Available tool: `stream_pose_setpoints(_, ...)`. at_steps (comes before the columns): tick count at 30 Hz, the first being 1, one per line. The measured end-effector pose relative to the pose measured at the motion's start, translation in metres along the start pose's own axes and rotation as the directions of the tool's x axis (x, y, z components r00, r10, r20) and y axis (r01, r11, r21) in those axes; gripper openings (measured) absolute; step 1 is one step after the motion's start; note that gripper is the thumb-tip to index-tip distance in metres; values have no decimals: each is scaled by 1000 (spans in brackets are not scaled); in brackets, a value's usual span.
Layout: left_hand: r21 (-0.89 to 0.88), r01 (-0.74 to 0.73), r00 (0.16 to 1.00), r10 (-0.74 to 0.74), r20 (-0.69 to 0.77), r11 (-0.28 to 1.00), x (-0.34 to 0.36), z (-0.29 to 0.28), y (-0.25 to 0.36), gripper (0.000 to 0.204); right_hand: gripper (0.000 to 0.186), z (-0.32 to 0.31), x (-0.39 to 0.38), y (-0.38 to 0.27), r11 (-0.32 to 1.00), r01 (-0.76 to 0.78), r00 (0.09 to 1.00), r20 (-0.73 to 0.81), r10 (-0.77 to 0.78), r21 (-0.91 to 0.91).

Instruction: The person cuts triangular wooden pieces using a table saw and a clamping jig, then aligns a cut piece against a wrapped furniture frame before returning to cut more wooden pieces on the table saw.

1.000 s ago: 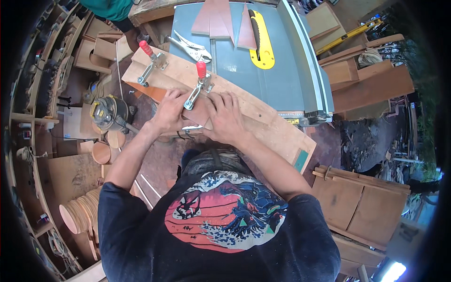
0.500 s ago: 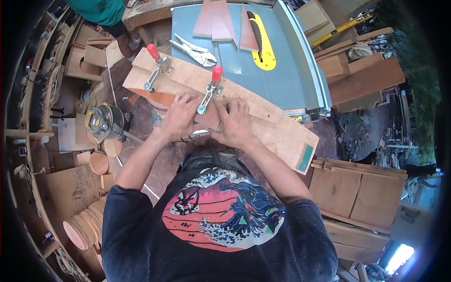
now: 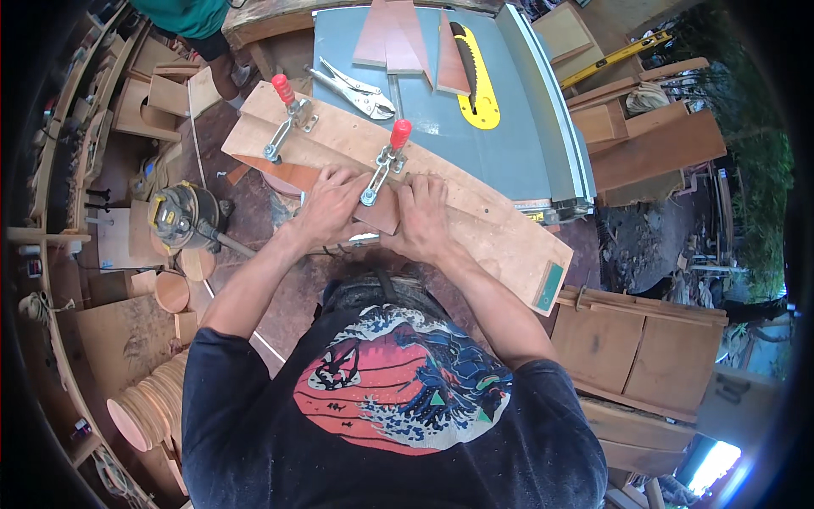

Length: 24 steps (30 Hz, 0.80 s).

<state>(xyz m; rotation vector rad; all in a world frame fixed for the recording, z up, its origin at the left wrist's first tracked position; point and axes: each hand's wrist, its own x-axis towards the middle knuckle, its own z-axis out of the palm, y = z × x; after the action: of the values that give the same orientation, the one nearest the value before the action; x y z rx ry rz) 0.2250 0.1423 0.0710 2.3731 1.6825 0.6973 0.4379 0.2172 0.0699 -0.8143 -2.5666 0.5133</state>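
Note:
A long plywood jig (image 3: pixel 509 237) with two red-handled toggle clamps (image 3: pixel 281 119) lies angled over the front of the table saw (image 3: pixel 517 93). A small reddish-brown wooden piece (image 3: pixel 379 216) sits beneath the right clamp (image 3: pixel 390 157). My left hand (image 3: pixel 331 208) grips that piece from the left with bent fingers; my right hand (image 3: pixel 420 216) grips it from the right, fingers curled over the jig. An orange-brown board (image 3: pixel 284 170) shows under the jig's left part. Locking pliers (image 3: pixel 365 95), triangular pink offcuts (image 3: pixel 398 42) and a yellow throat plate (image 3: pixel 479 110) lie on the saw.
A person in a green shirt (image 3: pixel 182 17) stands at top left. A vacuum (image 3: pixel 182 220) and round wooden discs (image 3: pixel 144 407) are at left, beside shelving (image 3: pixel 51 170). Stacked boards (image 3: pixel 644 356) lie at lower right, more timber (image 3: pixel 653 144) beyond the saw.
The jig, with both my hands on the piece, has shifted rightward relative to the saw and tilted slightly more steeply; its right end now reaches farther down in the view.

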Motion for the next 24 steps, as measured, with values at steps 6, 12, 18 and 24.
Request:
stream_pose_setpoints(6, -12, 16, 1000, -15, 16, 1000, 2, -4, 0, 89, 83, 1, 1, 2, 1000, 30, 999, -19, -30, -3)
stream_pose_setpoints(12, -82, 62, 998, -59, 31, 995, 3, -14, 1, 84, 90, -11, 0, 5, 998, 60, 998, 36, -61, 17)
stream_pose_setpoints(18, -281, 131, 987, -97, 131, 951, 5, -14, -8, 80, 87, -21, 0, 13, 994, 96, 992, 71, -100, 56)
stream_pose_setpoints(24, -207, 96, 992, -76, 101, 974, 9, -17, 0, 78, 80, -15, 1, 14, 991, 129, 991, 42, -130, 20)
